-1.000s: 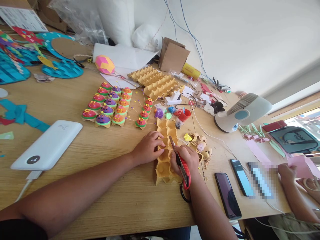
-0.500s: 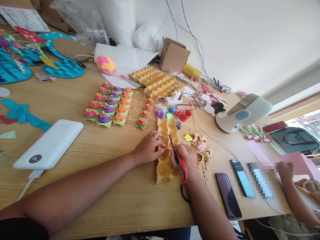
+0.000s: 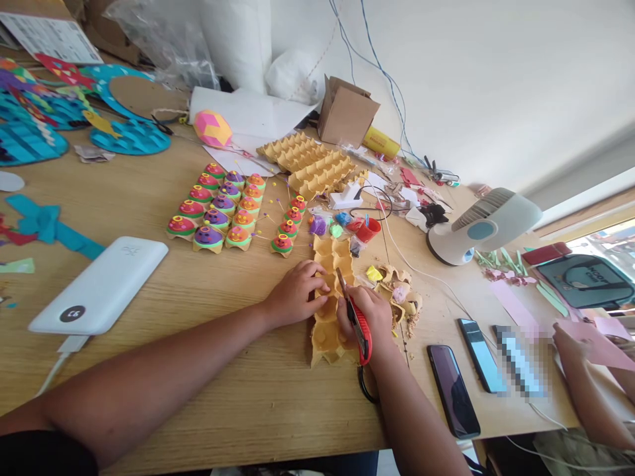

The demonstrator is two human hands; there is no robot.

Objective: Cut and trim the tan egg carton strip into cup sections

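Yellow egg-carton strip [image 3: 325, 332] on the wooden table [image 3: 238, 410], left hand [image 3: 297, 295] at its nine o'clock, thumb and fingers apart, right hand [image 3: 374, 314] clamped round a red cutter [image 3: 365, 338], table edge [image 3: 297, 454] at six, dark case [image 3: 585, 281] at three, its lettering blurred.

Looks forward and down from the head, above and behind the fingers [image 3: 316, 283], reaching the wall [image 3: 476, 86] beyond.
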